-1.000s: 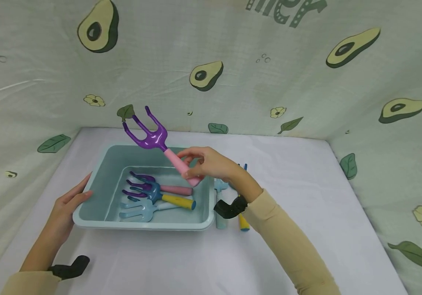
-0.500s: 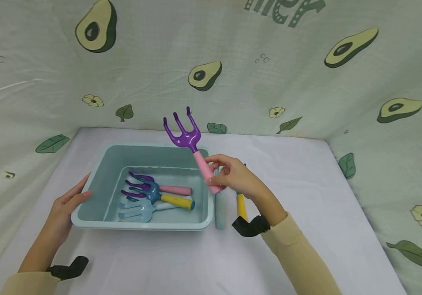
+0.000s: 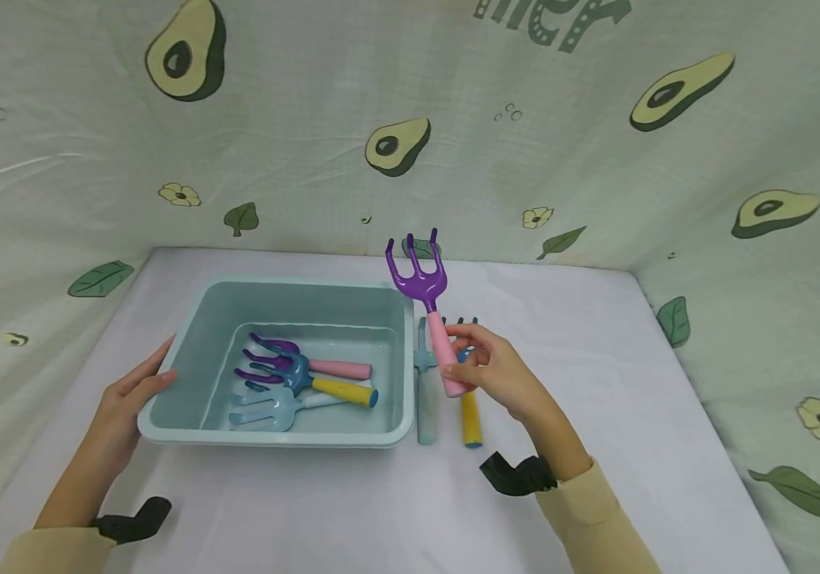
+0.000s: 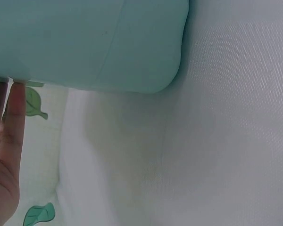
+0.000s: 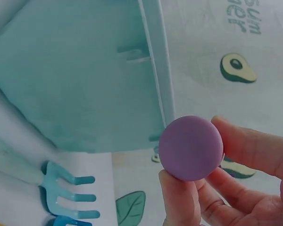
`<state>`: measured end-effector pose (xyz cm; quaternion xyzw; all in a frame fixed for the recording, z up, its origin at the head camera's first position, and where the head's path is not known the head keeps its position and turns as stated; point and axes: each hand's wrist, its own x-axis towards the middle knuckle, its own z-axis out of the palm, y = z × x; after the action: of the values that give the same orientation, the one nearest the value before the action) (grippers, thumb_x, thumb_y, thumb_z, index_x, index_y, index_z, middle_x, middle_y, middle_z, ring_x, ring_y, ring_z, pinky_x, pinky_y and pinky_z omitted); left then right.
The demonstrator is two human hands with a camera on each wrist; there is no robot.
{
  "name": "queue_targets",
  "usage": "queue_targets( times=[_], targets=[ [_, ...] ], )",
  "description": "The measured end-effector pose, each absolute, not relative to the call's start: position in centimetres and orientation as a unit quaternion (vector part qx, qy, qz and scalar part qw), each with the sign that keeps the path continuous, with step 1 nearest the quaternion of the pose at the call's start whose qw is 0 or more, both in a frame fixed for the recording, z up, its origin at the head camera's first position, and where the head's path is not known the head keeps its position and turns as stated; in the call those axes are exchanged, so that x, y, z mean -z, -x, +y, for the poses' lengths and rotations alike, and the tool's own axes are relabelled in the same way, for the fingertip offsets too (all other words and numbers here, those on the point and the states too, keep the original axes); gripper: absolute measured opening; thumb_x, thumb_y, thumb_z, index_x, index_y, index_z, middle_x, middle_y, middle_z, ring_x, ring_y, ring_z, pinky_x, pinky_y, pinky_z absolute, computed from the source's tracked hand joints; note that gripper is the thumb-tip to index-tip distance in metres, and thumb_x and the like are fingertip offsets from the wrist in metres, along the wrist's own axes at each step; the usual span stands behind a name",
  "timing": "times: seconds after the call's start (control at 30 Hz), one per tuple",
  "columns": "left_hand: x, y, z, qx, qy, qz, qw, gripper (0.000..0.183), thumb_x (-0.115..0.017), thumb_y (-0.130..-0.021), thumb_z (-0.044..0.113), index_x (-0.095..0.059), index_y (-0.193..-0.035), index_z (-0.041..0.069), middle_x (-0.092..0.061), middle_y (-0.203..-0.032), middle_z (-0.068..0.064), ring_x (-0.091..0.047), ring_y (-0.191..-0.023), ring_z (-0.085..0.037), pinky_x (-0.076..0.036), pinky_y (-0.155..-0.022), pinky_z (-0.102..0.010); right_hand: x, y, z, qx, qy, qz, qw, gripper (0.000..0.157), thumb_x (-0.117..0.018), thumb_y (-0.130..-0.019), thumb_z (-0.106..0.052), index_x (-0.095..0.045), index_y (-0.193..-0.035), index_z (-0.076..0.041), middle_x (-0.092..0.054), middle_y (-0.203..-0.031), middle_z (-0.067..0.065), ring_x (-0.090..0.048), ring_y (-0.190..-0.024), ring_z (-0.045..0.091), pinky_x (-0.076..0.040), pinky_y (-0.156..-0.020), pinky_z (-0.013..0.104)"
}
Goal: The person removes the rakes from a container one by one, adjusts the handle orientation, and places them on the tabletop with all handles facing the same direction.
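1. Shifted rightward since the earlier frame, a purple-and-pink fork [image 3: 435, 325] is held up near the tub's [image 3: 276, 438] right end, head view — right hand [image 3: 492, 367] pinching its handle [image 3: 443, 351], left hand [image 3: 123, 402] gripping the tub's left side.
2. Left wrist: straight fingers [image 4: 15, 117] touch the tub.
3. Right wrist: handle end pinched — teal fork [image 5: 51, 181] lying nearby.

Bare tabletop [image 3: 639, 399] spreads right of the right hand [image 3: 484, 363] — room to pass. Low to its left, a pale-green fork [image 3: 425, 399] and the tub [image 3: 273, 438] bar the way.
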<state>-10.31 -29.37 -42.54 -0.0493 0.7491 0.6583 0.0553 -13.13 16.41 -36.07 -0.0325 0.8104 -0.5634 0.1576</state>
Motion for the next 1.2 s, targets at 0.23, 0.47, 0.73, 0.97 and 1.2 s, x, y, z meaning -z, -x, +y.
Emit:
queue_targets(
  times=[0.23, 0.47, 0.73, 0.97, 1.2],
  targets=[
    [42.5, 10.4, -29.4, -0.651, 0.051, 0.755, 0.055, 0.053, -0.048, -0.097, 0.022, -0.03, -0.145, 0.03, -0.024, -0.151, 0.016, -0.041, -0.107, 0.009, -0.045, -0.07, -0.012, 37.5, 11.9, 18.4, 0.559, -0.001, 0.816, 0.147, 0.052, -0.064, -0.084, -0.008, -0.046, -0.132, -0.006, -0.05, -0.109, 0.017, -0.053, -0.074, 0.019, -0.051, -0.068, 0.027],
    [42.5, 10.3, -29.4, -0.654, 0.049, 0.753, 0.056, 0.053, -0.048, -0.097, 0.022, -0.03, -0.145, 0.03, -0.025, -0.15, 0.016, -0.042, -0.107, 0.009, -0.045, -0.07, -0.012, 38.8, 10.8, 19.9, 0.538, -0.062, 0.829, 0.142, 0.054, -0.065, -0.085, -0.014, -0.044, -0.134, -0.008, -0.051, -0.112, 0.015, -0.052, -0.078, 0.019, -0.051, -0.068, 0.026],
    [42.3, 10.3, -29.3, -0.655, 0.051, 0.751, 0.058, 0.053, -0.049, -0.096, 0.022, -0.03, -0.145, 0.03, -0.025, -0.15, 0.017, -0.043, -0.106, 0.01, -0.044, -0.071, -0.011, 40.8, 9.6, 21.5, 0.511, -0.129, 0.837, 0.146, 0.053, -0.065, -0.085, -0.015, -0.044, -0.134, -0.009, -0.051, -0.109, 0.013, -0.051, -0.079, 0.018, -0.05, -0.068, 0.027],
    [42.1, 10.3, -29.4, -0.645, 0.052, 0.76, 0.057, 0.053, -0.048, -0.097, 0.023, -0.03, -0.145, 0.03, -0.026, -0.15, 0.017, -0.043, -0.104, 0.009, -0.045, -0.07, -0.013, 42.3, 8.9, 22.4, 0.498, -0.165, 0.837, 0.155, 0.053, -0.064, -0.085, -0.015, -0.044, -0.134, -0.007, -0.052, -0.108, 0.013, -0.052, -0.08, 0.019, -0.052, -0.067, 0.027],
    [42.0, 10.2, -29.5, -0.653, 0.043, 0.754, 0.066, 0.053, -0.049, -0.097, 0.023, -0.029, -0.146, 0.03, -0.027, -0.15, 0.018, -0.042, -0.107, 0.008, -0.044, -0.071, -0.014, 43.5, 8.5, 23.3, 0.498, -0.173, 0.836, 0.154, 0.053, -0.064, -0.085, -0.013, -0.044, -0.133, -0.003, -0.052, -0.106, 0.013, -0.05, -0.074, 0.018, -0.051, -0.063, 0.026]
  ],
)
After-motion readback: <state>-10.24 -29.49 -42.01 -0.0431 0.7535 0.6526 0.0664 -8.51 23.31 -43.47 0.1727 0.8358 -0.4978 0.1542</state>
